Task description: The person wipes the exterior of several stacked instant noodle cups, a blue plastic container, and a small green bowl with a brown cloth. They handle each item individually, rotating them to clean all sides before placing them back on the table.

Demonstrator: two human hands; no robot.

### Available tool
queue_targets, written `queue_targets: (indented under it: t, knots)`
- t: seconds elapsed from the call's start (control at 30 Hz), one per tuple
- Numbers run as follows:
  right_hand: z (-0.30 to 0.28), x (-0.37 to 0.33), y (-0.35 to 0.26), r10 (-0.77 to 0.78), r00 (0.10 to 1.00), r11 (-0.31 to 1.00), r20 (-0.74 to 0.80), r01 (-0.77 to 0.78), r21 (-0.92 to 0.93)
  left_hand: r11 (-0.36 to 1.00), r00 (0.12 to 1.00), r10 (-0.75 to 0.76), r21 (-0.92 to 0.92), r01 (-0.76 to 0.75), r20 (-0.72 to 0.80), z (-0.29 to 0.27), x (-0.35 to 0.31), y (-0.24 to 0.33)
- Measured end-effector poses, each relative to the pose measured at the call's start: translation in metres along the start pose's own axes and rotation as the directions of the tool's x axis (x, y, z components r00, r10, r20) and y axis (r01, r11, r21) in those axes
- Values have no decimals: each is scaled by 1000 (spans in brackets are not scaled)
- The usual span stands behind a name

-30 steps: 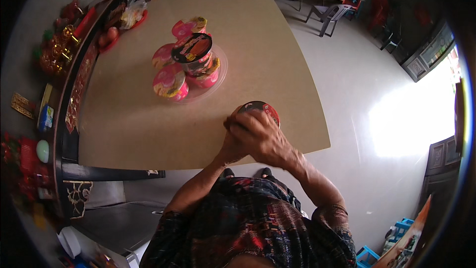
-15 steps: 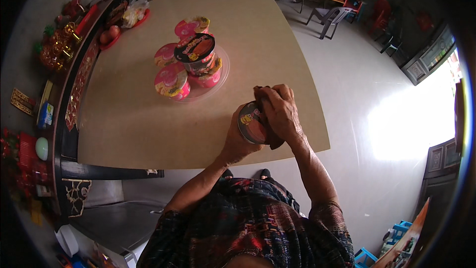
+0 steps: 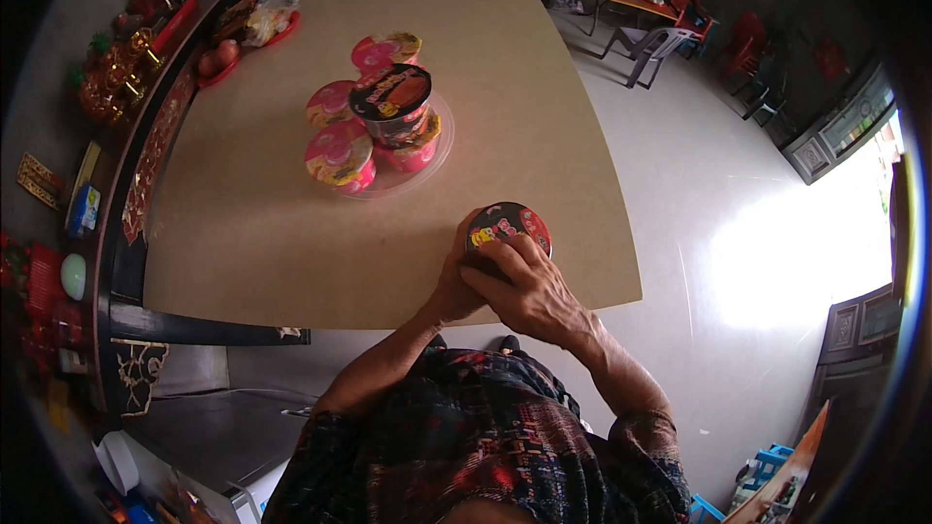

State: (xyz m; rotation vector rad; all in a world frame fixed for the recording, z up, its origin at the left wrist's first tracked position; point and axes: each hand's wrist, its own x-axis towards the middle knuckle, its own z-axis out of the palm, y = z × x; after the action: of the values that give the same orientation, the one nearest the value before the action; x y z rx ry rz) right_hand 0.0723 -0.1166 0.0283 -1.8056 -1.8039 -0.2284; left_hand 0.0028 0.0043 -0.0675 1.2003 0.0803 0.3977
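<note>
Cup: a round black-and-red one [image 3: 515,217], being held over the near edge of the desk [image 3: 262,252], lid facing up; can't tell if its bottom is touching
Left hand [image 3: 460,277]: wrapping around the cup's left side, holding it
Right hand [image 3: 532,293]: fingertips resting bent on the lid; can't tell if it's gripping anything underneath
Pile: pink cups [image 3: 340,152] bunching up farther left, a black cup [image 3: 392,92] sitting on top, clear plate [image 3: 447,141] peeking out below
Background: grey chair [image 3: 649,45] standing on the floor, far right
</note>
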Motion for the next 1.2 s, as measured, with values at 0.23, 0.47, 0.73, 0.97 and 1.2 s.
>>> queue_targets:
  t: [0.23, 0.47, 0.73, 0.97, 1.2]
  knots:
    - [24, 39, 29, -24, 999, 998, -36, 26, 60, 634, 988, -37, 768, -91, 147, -5, 4, 1]
    - [17, 39, 73, 482, 870, 872, -102, -488, -46, 898, 986, 168, 414, -152, -3, 4, 2, 6]
    - [14, 19, 14, 43, 991, 995, -124, -53, -83, 955, 978, 206, 217, -204, 13, -20, 6, -67]
    - [14, 23, 6, 54, 996, 992, -67, -62, -113, 20, 933, 233, 957, -288, 276, -4, -5, -36]
    - [32, 61, 54, 373, 928, 922, -13, -372, -110, 884, 991, 132, 456, -103, -32, 15, -2, 5]
